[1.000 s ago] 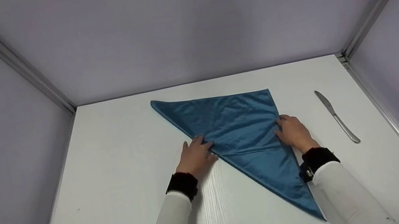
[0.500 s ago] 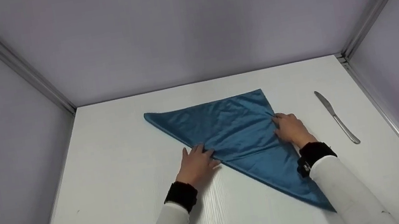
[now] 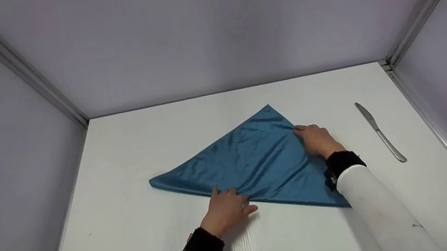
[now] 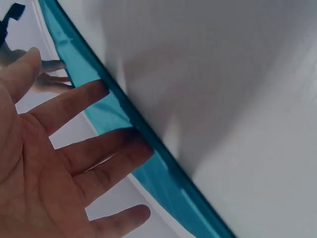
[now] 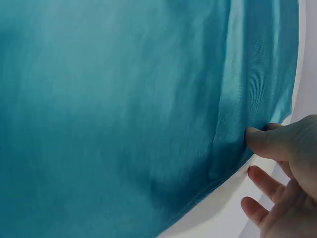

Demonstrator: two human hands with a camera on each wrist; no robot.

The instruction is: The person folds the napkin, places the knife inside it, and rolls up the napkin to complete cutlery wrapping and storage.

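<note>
We are listing one table knife (image 3: 379, 131) — silver metal, lying flat on the white table (image 3: 130, 158), blade end pointing toward the far wall, handle end coming toward the near right. It is sitting well to the right, close to the right-hand wall. The table surface is showing a faint wood-grain texture and a small dark speck near its left edge. We are also noting three pale lilac wall panels (image 3: 208, 29) enclosing the table — joined at the corners by grey metal rails (image 3: 17, 68), one running down each side.
</note>
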